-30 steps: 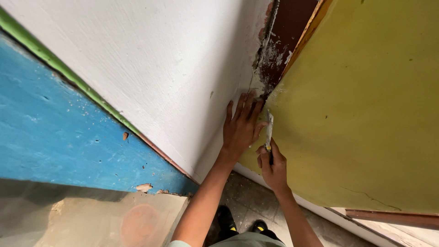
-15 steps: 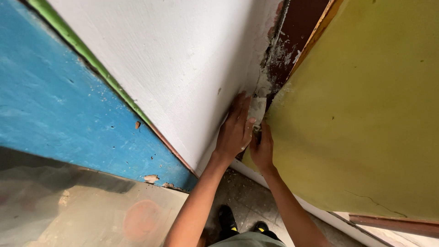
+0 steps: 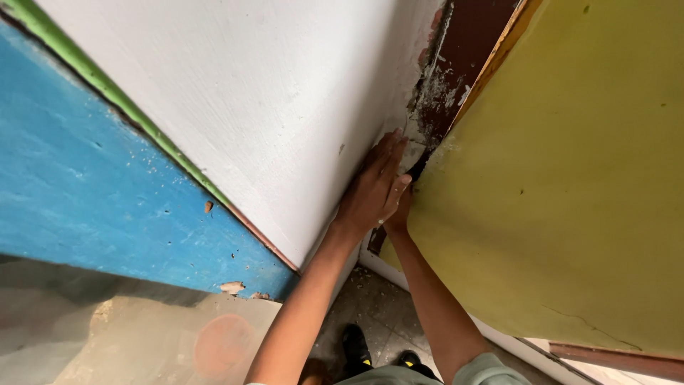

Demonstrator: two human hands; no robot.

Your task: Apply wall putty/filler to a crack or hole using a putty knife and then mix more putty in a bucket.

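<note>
since the earlier frames, both hands have moved up the wall corner and closed together; the white-handled tool that stood clear between them a second ago is now almost wholly hidden.

left hand (image 3: 372,189): laid flat on the white wall (image 3: 271,107), palm against the plaster, fingers (image 3: 390,151) extended and released, pointing up toward the damaged corner joint (image 3: 436,93). it grasps nothing.

right hand (image 3: 399,212): directly beneath and behind the left hand, touching it, largely covered by it. its fingers cannot be seen clearly, so whether they are clenched on the tool cannot be told. a small pale piece (image 3: 412,153) shows just above the left fingertips at the joint; whether it is the tool's tip or loose plaster cannot be told.

corner joint: dark brown, with flaked and crumbled white material along its length, running up between the white wall and the yellow surface (image 3: 570,178). the hands sit at its lower part.

surroundings: a blue wall section (image 3: 92,192) lies to the left, set off from the white wall by a green stripe (image 3: 107,85) and a thin brown edge. chips show in the blue paint. a white skirting strip (image 3: 513,342) runs along the base of the yellow surface. the floor (image 3: 370,299) below is grey and dusty, with dark shoes (image 3: 356,346) visible between the forearms.
</note>
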